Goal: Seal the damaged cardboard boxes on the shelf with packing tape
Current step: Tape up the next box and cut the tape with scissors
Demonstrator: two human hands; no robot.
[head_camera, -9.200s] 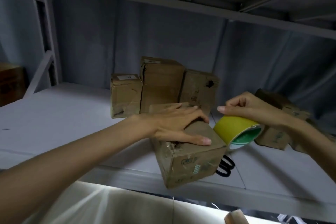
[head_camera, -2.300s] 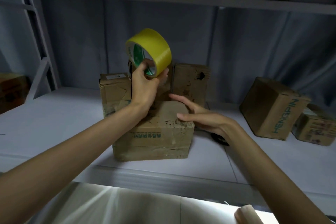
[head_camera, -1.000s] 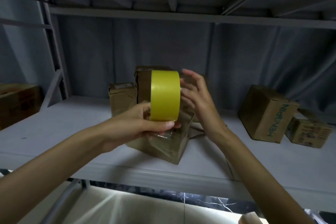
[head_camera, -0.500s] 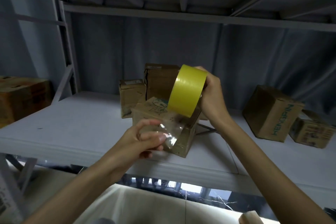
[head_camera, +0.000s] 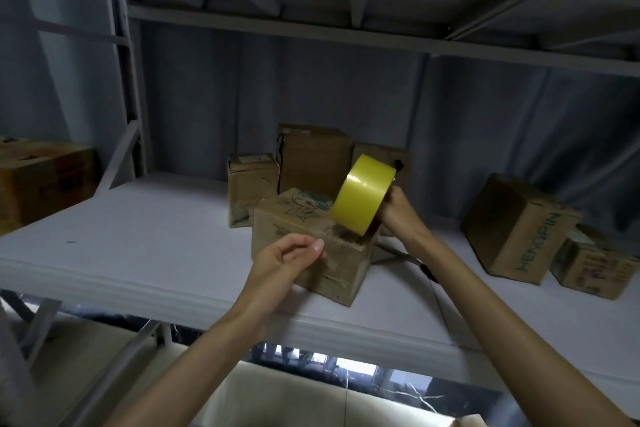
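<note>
We see the yellow tape roll held on edge over the right end of the nearest cardboard box, its lower rim at or just above the box top near the torn corner. The right hand is behind the roll with its fingers curled around it, gripping it. The left hand is in front of the box's near face, thumb and forefinger pinched together as if on the clear tape end; the strip itself is too faint for us to make out. The box sits turned at an angle near the front of the white shelf, with blue printed marks on its top.

Behind it stand three more cartons against the grey back wall: a small box on the left, a tall box in the middle, and a third box partly hidden by the roll. A dark thin object lies on the shelf just right of the near box; we cannot tell what it is. Further right, a tilted box printed HENGPIN leans beside a smaller printed carton. At the far left, a large brown box sits on a neighbouring shelf.
</note>
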